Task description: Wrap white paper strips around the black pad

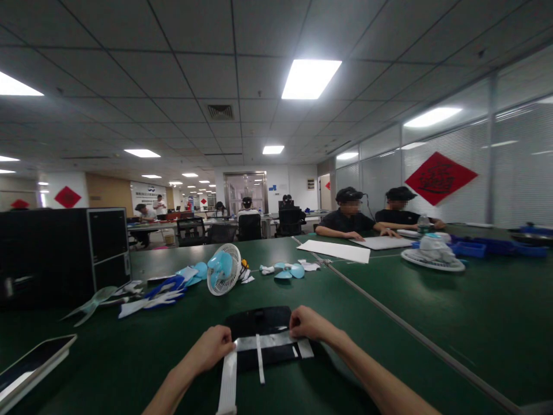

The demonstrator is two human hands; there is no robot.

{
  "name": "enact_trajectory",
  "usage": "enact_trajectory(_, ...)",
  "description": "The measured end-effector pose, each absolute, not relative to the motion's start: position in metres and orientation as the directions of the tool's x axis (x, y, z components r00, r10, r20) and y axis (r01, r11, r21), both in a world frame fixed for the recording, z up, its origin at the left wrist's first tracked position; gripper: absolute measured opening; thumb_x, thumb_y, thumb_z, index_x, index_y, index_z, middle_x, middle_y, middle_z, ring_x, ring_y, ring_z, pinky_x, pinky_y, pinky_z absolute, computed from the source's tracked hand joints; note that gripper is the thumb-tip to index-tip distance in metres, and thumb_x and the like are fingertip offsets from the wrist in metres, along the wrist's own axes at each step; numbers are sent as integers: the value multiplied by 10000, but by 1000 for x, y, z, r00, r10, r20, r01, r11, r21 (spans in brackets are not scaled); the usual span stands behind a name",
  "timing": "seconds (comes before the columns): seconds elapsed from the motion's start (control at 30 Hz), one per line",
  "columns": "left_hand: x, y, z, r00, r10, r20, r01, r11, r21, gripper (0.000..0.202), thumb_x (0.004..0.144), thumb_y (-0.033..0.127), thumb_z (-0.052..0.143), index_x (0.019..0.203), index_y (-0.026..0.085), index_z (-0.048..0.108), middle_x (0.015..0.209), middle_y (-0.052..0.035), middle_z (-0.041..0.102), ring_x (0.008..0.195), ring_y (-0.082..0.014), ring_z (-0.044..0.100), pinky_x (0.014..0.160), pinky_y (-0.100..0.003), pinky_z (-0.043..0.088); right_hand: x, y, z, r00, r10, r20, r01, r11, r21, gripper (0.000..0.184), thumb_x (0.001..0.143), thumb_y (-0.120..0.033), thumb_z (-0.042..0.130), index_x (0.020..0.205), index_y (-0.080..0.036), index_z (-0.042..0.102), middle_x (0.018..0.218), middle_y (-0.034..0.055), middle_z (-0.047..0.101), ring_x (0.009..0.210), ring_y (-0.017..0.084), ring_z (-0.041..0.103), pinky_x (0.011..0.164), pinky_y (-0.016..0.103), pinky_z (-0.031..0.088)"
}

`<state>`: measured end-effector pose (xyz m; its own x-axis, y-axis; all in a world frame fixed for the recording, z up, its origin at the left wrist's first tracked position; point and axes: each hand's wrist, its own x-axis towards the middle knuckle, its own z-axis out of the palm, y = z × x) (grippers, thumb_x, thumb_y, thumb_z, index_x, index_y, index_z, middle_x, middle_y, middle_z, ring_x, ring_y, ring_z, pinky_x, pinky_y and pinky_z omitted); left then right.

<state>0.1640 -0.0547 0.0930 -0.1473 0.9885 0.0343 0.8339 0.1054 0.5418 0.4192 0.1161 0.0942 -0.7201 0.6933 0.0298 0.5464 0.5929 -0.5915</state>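
A black flat pouch-like object (259, 320) lies on the green table (389, 357) right in front of me, crossed by white straps (263, 341). My left hand (213, 344) is closed on the left end of the horizontal strap, where another strap hangs down toward me. At the right end, my right hand (309, 324) is closed on the same strap. What the black object is cannot be made out.
A small blue-and-white fan (223, 268) stands behind the black object, with blue and white fan parts (164, 288) around it. A black computer case (64, 253) is at left, a tablet (30, 366) at near left. Two people sit at far right with papers (334, 251).
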Motion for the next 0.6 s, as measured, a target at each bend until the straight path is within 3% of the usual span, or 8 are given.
enact_trajectory(0.23, 166, -55, 95, -92, 992, 83, 885, 43, 464, 218, 795, 337, 535, 936, 197, 625, 934, -31, 610, 826, -179, 555, 705, -270, 412, 417, 118, 89, -705, 709, 38, 572, 599, -561, 157, 611, -159, 664, 757, -169, 720, 709, -2, 691, 643, 131, 606, 529, 198, 400)
enact_trajectory(0.33, 177, -58, 98, 65, 987, 150, 895, -124, 429, 352, 817, 188, 461, 1139, 251, 592, 1103, -36, 554, 984, -182, 510, 849, -297, 396, 417, 118, 89, -702, 712, 38, 581, 602, -548, 168, 609, -164, 663, 768, -167, 717, 705, 1, 689, 638, 131, 607, 518, 196, 397)
enact_trajectory(0.4, 186, -59, 101, 136, 984, 116, 893, -172, 417, 484, 812, 101, 394, 1228, 290, 554, 1142, -40, 523, 1003, -184, 495, 865, -314, 390, 417, 118, 89, -706, 707, 42, 580, 611, -538, 160, 609, -164, 664, 760, -166, 716, 711, 2, 690, 645, 132, 608, 524, 196, 400)
enact_trajectory(0.6, 197, -59, 102, 175, 981, 83, 914, -193, 358, 603, 775, 35, 357, 1260, 345, 538, 1126, -39, 489, 984, -196, 477, 852, -343, 388, 415, 111, 96, -711, 696, 100, 579, 661, -477, 125, 627, -142, 663, 741, -160, 712, 718, 19, 673, 650, 144, 587, 568, 223, 415)
